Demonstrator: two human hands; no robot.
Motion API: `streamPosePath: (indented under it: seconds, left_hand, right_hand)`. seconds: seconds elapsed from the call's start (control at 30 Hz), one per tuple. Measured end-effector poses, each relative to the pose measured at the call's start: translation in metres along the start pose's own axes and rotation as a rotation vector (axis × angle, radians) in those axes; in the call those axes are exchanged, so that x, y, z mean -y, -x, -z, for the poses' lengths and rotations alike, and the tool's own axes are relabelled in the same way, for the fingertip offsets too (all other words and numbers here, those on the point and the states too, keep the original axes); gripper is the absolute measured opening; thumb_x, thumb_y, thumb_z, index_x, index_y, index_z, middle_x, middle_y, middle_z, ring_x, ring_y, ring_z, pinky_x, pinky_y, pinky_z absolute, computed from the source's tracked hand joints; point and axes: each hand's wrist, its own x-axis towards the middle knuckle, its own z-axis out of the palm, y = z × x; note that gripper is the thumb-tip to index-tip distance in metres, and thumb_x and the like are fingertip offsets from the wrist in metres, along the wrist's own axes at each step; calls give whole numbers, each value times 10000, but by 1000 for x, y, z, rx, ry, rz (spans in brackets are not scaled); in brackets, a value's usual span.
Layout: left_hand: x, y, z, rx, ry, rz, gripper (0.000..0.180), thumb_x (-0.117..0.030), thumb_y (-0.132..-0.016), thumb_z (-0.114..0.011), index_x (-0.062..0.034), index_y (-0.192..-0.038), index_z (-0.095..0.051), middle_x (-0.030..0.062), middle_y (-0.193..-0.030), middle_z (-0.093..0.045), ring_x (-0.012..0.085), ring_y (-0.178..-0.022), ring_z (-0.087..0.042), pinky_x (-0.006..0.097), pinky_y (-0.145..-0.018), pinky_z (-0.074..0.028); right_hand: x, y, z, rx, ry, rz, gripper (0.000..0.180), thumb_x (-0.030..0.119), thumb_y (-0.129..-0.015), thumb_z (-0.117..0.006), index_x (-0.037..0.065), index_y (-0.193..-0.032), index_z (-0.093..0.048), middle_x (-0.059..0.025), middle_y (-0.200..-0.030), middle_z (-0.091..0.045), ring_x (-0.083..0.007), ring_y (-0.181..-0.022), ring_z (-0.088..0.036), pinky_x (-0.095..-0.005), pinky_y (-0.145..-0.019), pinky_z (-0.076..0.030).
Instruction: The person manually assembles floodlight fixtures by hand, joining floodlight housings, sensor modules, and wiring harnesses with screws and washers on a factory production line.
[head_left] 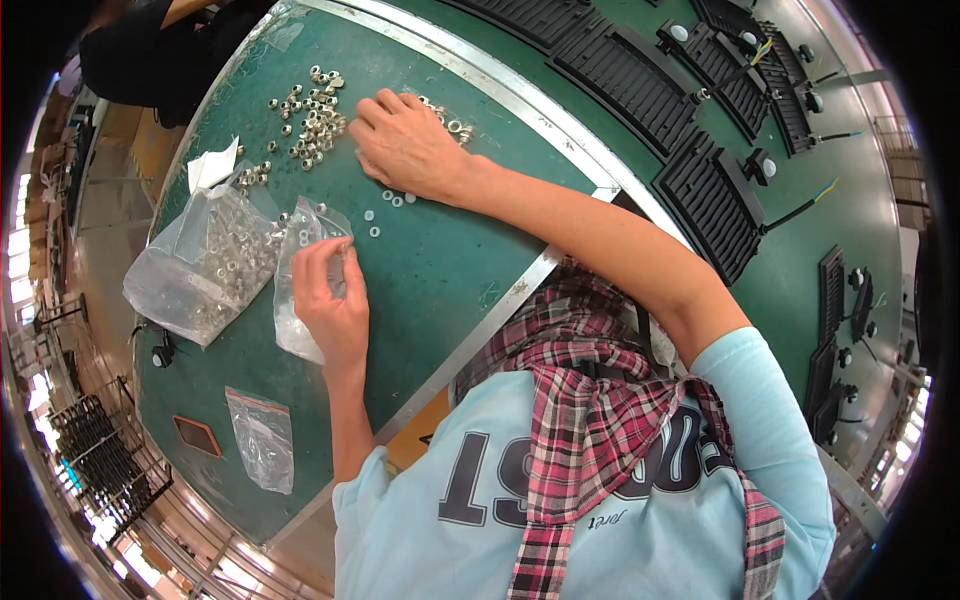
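The right hand, loosely curled on the green table, hides whatever lies beneath — I can't tell if it grips anything. The left hand, thumb near fingers, half-covers a clear bag; hold unclear. Shiny silver nuts lie heaped left of the right hand.

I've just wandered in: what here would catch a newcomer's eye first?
Probably the small, shiny silver metal fittings piled on the far part of the green tabletop, left of the right hand's fingers. Nearer, the left hand's fingers are at the top of a small clear plastic bag, beside a bigger clear plastic bag of metal pieces. At upper right, black ribbed panels lie on another green surface.
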Motion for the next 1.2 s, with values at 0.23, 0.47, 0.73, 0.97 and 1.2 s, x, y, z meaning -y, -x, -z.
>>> streamPosePath:
  seconds: [0.23, 0.47, 0.73, 0.97, 1.2]
  left_hand:
    - [-28, -14, -5, -82, -85, -235, 194, -84, -900, -650, -57, -1091, -670, 89, -1151, -595, 268, -1054, -574, 423, -989, -399]
    - [-26, -40, -29, 94, -197, -257, 172, -116, -887, -681, -66, -1051, -684, 65, -976, -640, 229, -958, -599, 397, -941, -405]
    - [-1, -54, -47, 245, -153, -151, 164, -96, -859, -691, -35, -1007, -653, 106, -912, -604, 277, -862, -607, 404, -816, -439]
    - [10, -65, -44, 295, 24, -150, 107, -71, -865, -668, 11, -917, -624, 109, -870, -586, 266, -800, -580, 381, -747, -473]
    - [-13, -79, -38, 205, -91, -84, 171, -158, -929, -650, 13, -937, -637, 95, -882, -665, 211, -825, -602, 354, -780, -474]
  right_hand:
    - [-20, 3, 16, -46, -194, -12, 209, 222, -872, -662, 36, -952, -610, -115, -996, -564, -293, -1001, -545, -403, -865, -468]
    - [-39, 31, 104, -290, -394, -155, 195, 144, -854, -674, 61, -1029, -645, -124, -1050, -598, -317, -1034, -560, -415, -897, -475]
    - [-74, 178, 243, -494, -122, -550, 158, -73, -854, -610, -4, -989, -656, -98, -950, -666, -221, -880, -631, -305, -822, -489]
    - [-101, 290, 316, -897, 168, -918, 158, 52, -953, -560, 4, -1084, -635, -77, -1028, -623, -167, -938, -602, -299, -851, -481]
    - [-138, 281, 338, -951, -542, -1019, 337, 247, -1037, -489, -29, -1148, -646, -59, -946, -633, -157, -913, -620, -305, -844, -514]
